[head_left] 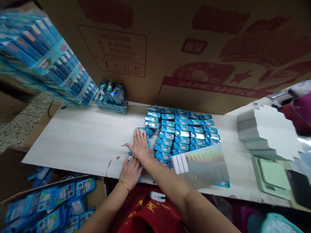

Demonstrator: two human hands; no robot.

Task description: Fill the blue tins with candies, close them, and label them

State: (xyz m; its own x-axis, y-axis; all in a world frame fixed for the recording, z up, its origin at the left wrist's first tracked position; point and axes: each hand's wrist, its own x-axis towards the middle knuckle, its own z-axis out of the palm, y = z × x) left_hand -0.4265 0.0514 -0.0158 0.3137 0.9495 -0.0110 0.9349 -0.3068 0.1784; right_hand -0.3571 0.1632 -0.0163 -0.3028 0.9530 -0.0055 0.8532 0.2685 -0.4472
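My right hand (140,144) lies over a short column of small blue packs (143,130), its fingers stretched forward and its thumb spread to the left. Just nearer to me, my left hand (129,172) rests on the near end of that column. Its fingers reach forward beside the right wrist, with a bit of blue pack showing by the fingertips. What lies under both palms is hidden. Right of the hands, several rows of the same blue packs (181,127) stand closely side by side. A shiny silver sheet with white strips (201,166) covers their near right corner.
A small display tray (110,106) holds several blue packs at the back left, beside tall stacked filled trays (53,61). Large cartons (155,38) wall the back. Folded grey-white card (267,129) and a green scale (272,178) are right. An open carton of packs (52,204) sits below left.
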